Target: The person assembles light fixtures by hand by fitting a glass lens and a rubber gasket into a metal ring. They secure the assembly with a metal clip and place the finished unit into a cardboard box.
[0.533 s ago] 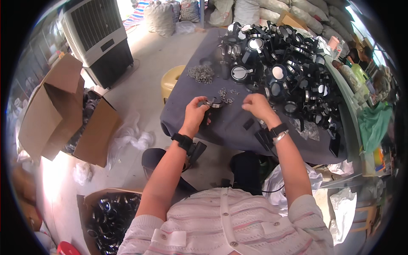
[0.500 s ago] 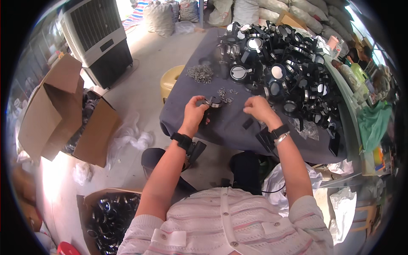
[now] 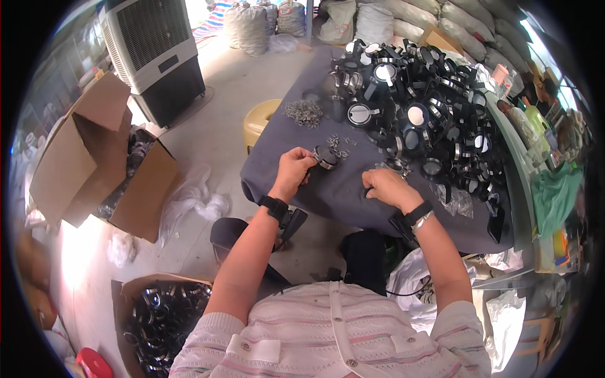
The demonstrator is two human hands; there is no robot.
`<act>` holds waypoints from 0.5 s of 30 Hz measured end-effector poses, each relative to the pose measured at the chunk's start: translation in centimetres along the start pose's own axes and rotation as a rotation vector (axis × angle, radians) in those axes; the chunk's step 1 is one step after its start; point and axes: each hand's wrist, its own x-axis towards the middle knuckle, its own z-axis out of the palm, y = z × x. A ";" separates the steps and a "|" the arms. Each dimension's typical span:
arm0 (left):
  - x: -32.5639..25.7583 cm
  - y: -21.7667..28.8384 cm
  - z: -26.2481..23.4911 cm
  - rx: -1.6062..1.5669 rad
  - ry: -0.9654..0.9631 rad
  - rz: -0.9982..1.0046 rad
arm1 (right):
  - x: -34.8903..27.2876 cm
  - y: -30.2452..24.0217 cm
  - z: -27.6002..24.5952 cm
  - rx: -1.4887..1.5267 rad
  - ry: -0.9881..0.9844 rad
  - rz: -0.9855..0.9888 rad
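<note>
My left hand (image 3: 295,169) grips a black round lid-like part with a silver rim (image 3: 326,157), tilted so its dark face shows. At the right, my right hand (image 3: 387,188) is closed low over the cloth, its fingertips pinching a small black piece (image 3: 368,191) that is mostly hidden. Beyond my left hand lie loose small metal parts (image 3: 340,146), and farther back a denser heap of the same sort (image 3: 304,113). A large pile of black handled parts with silver rims (image 3: 413,116) covers the far right of the table.
Dark grey cloth covers the table (image 3: 277,154). A black phone-like slab (image 3: 496,225) and a clear plastic bag (image 3: 455,200) lie at its right. A yellow stool (image 3: 259,120) stands left. Cardboard boxes (image 3: 142,195) and an air cooler (image 3: 151,60) stand on the floor.
My left hand has turned the round part so its face shows more. My right hand has come down toward me and taken hold of the small black piece from the cloth. The view has shifted slightly.
</note>
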 end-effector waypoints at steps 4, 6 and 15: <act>0.3 -0.2 -0.5 -0.034 -0.062 -0.011 | 0.8 -1.2 0.3 0.244 0.189 -0.077; 0.6 -0.1 -0.7 -0.038 -0.078 -0.013 | 2.0 -2.3 0.8 0.582 0.186 0.005; 0.8 0.4 -1.1 -0.054 -0.135 -0.071 | 7.2 -3.9 4.2 0.635 0.582 -0.256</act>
